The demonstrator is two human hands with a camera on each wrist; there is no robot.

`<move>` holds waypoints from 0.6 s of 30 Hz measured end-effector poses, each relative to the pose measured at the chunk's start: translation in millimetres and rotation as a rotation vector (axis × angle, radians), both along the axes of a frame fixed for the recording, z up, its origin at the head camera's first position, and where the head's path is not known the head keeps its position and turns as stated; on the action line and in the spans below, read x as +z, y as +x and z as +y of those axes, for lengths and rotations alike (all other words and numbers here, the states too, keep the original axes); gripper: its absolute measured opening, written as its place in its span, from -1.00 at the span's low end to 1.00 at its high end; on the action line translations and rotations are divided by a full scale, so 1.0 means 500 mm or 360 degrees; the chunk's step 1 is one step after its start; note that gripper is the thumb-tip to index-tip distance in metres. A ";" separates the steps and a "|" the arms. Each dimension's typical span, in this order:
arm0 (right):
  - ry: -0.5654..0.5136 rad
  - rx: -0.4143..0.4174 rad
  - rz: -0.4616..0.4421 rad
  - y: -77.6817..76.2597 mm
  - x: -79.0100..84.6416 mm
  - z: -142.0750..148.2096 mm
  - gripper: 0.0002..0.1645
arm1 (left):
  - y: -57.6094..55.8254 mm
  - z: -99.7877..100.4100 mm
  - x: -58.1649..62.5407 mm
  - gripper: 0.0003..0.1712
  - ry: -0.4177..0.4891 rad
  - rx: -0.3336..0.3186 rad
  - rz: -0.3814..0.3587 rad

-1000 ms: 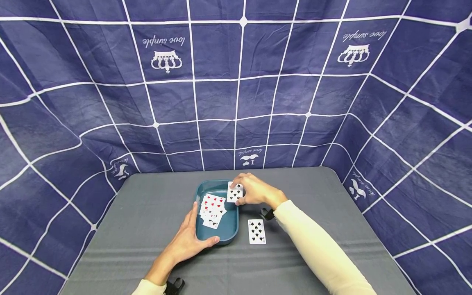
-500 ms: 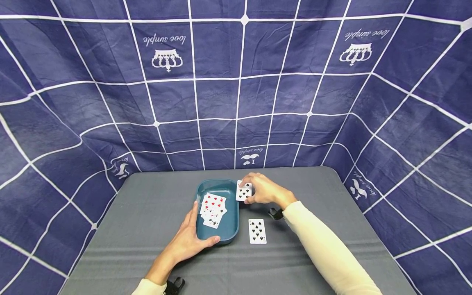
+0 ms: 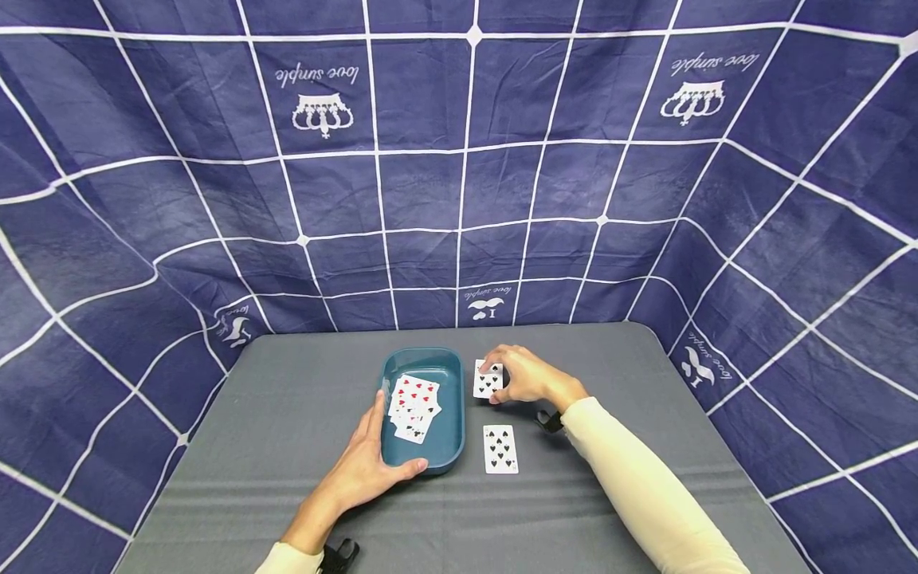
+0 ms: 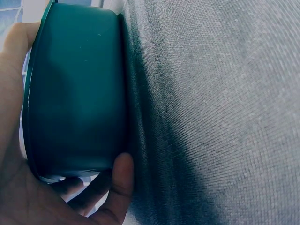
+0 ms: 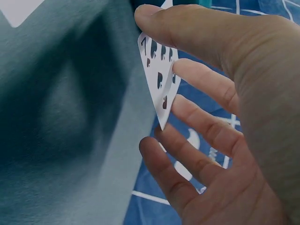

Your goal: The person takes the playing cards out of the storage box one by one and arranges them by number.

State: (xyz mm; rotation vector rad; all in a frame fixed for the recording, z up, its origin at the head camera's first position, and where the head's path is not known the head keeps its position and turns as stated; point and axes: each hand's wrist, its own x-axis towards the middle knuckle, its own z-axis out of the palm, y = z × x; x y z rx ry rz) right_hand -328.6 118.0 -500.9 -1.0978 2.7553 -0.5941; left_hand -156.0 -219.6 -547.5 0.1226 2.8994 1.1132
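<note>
My right hand (image 3: pixel 527 376) pinches a seven of spades (image 3: pixel 488 384) by its edges, just right of the blue-green tray (image 3: pixel 450 446). In the right wrist view the thumb lies over one end of the card, while the outer fingers spread loosely below. My left hand (image 3: pixel 358 469) holds the tray at its near left corner, thumb at the near rim and fingers along the left side. Inside the tray, several overlapping playing cards (image 3: pixel 417 395) lie face up, red hearts uppermost. The left wrist view shows the tray's wall (image 4: pixel 79 89) with fingertips against it.
Another spade card (image 3: pixel 500 449) lies face up on the grey cloth-covered table (image 3: pixel 287 406), right of the tray. A blue curtain (image 3: pixel 531 183) with white grid lines hangs behind the table and at both sides.
My right hand has carried the seven of spades rightward, from over the tray's right rim to beyond it. The left hand and tray have stayed put.
</note>
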 end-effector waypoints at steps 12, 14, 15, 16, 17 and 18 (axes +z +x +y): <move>-0.0005 0.0020 -0.0053 -0.001 -0.041 0.019 -0.40 | 0.000 -0.001 0.001 0.80 0.0008 0.0008 -0.0017; -0.0013 0.0032 -0.0058 -0.002 -0.047 0.020 -0.41 | 0.000 -0.001 0.002 0.80 0.0002 0.0010 -0.0028; -0.0012 0.0039 -0.0055 -0.002 -0.051 0.021 -0.41 | 0.000 -0.001 0.001 0.80 0.0001 0.0007 -0.0024; -0.0011 0.0044 -0.0059 -0.003 -0.054 0.021 -0.42 | 0.000 -0.001 0.002 0.80 -0.0001 0.0008 -0.0027; -0.0011 0.0043 -0.0069 -0.004 -0.057 0.022 -0.43 | 0.000 -0.001 0.002 0.80 -0.0002 0.0005 -0.0020; -0.0009 0.0043 -0.0076 -0.005 -0.060 0.023 -0.43 | 0.000 -0.001 0.002 0.80 0.0000 0.0003 -0.0013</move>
